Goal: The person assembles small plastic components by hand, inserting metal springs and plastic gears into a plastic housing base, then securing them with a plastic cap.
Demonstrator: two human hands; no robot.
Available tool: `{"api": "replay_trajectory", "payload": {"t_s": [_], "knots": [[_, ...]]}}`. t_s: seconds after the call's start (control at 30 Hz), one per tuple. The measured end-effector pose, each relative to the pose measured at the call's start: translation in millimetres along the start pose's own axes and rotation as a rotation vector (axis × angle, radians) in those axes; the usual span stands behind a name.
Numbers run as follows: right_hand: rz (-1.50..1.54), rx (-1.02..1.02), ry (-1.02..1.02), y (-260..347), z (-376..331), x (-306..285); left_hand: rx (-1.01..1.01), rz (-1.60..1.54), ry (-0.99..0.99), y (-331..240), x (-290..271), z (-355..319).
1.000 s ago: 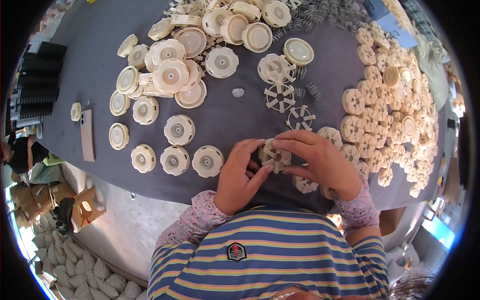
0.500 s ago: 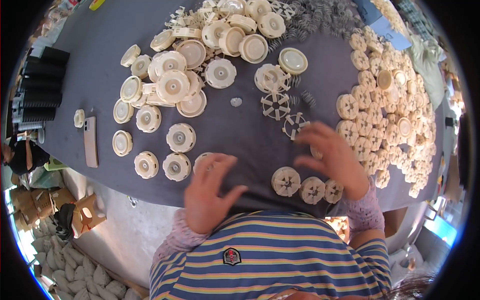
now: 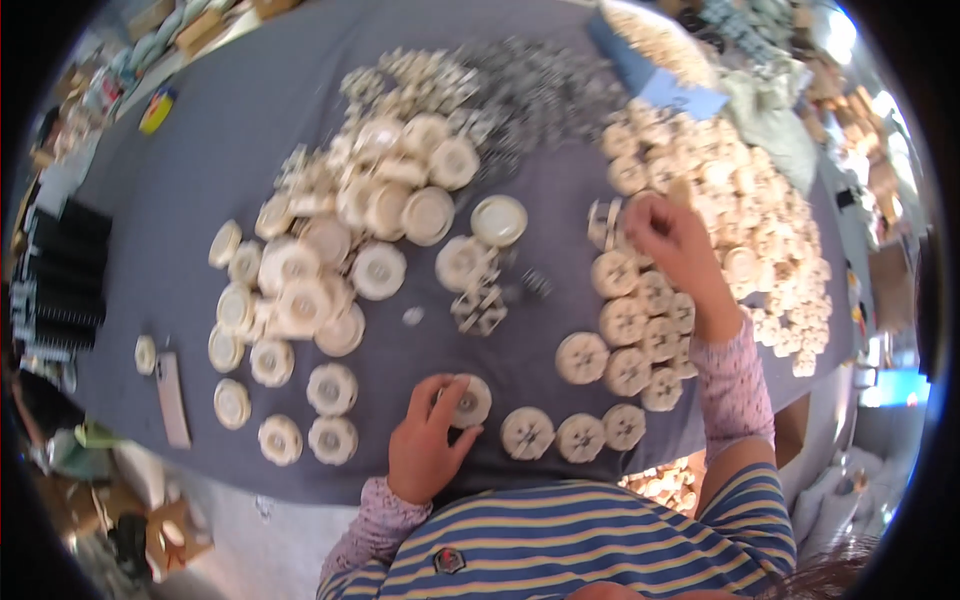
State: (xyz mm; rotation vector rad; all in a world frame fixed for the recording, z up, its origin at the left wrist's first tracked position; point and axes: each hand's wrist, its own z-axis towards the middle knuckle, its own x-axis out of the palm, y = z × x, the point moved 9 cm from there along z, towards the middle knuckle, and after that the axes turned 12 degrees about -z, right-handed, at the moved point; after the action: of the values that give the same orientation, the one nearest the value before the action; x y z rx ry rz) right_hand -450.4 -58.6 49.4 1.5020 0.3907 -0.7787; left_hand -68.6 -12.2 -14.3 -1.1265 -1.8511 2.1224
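Note:
My left hand [image 3: 422, 448] has its thumb and fingers around a cream round plastic cap [image 3: 468, 402] on the cloth near the table's front edge. To its right lies a short row of caps with spoked inserts [image 3: 527, 433]. My right hand [image 3: 668, 238] is farther off, at the edge of the heap of spoked caps [image 3: 745, 215]. Its fingers are curled together; what they hold, if anything, is blurred and hidden. Beside those fingers stands a pale spoked ring [image 3: 605, 222]. More loose spoked rings [image 3: 480, 308] and small springs [image 3: 536, 282] lie mid-table.
Plain round caps [image 3: 303, 305] are heaped left of centre, some stacked. Behind are piles of spoked rings [image 3: 410, 80] and grey springs [image 3: 545, 90]. A blue box [image 3: 655, 85] stands at the far right. A phone [image 3: 172, 400] and black trays [image 3: 60, 270] sit at left.
My left hand has closed around a cap and that cap now lies farther right. My right hand has moved away from the loose spoked rings to the heap's edge. The view has shifted.

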Motion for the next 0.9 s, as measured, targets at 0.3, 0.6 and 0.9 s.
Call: {"api": "replay_trajectory", "payload": {"t_s": [0.3,0.6,0.9], "knots": [[-0.447,0.03,-0.502,-8.1,83.6,-113.7,0.091,-0.015,-0.069,-0.1,6.2,13.8],[-0.621,-0.526,0.296,94.9,-30.0,173.3,0.09,-0.055,-0.068,0.9,6.8,14.6],[-0.296,-0.211,0.637,102.1,-77.7,140.8,0.014,-0.195,0.003,12.9,1.5,8.9]]}}
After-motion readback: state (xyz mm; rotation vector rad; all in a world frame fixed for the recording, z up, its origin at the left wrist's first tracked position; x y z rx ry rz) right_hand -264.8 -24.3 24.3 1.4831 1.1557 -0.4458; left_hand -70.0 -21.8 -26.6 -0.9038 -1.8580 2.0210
